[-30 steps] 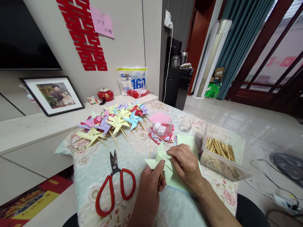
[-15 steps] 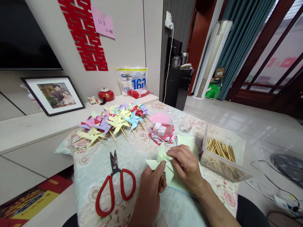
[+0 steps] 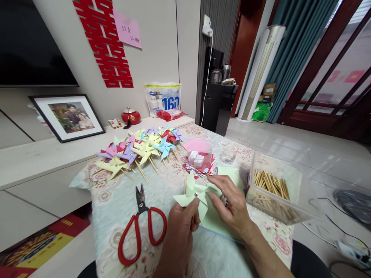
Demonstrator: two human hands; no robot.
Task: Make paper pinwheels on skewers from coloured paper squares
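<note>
My left hand (image 3: 179, 227) grips the wooden stick of a pale green paper pinwheel (image 3: 193, 194) with a silver pin at its centre. My right hand (image 3: 232, 208) hovers just to the right of it with fingers spread, the fingertips near one blade and holding nothing. Under my right hand lie pale green paper sheets (image 3: 213, 220). Red-handled scissors (image 3: 142, 227) rest shut on the floral cloth to the left of my left hand.
A pile of finished coloured pinwheels (image 3: 139, 150) lies at the far left of the table. A clear tub of wooden sticks (image 3: 272, 189) stands on the right. A small clear tub (image 3: 199, 156) sits on coloured paper squares, with a glass (image 3: 228, 154) beside it.
My right hand has come off the pinwheel's centre and opened. The pinwheel, turned face-on with its pin showing, has shifted slightly left.
</note>
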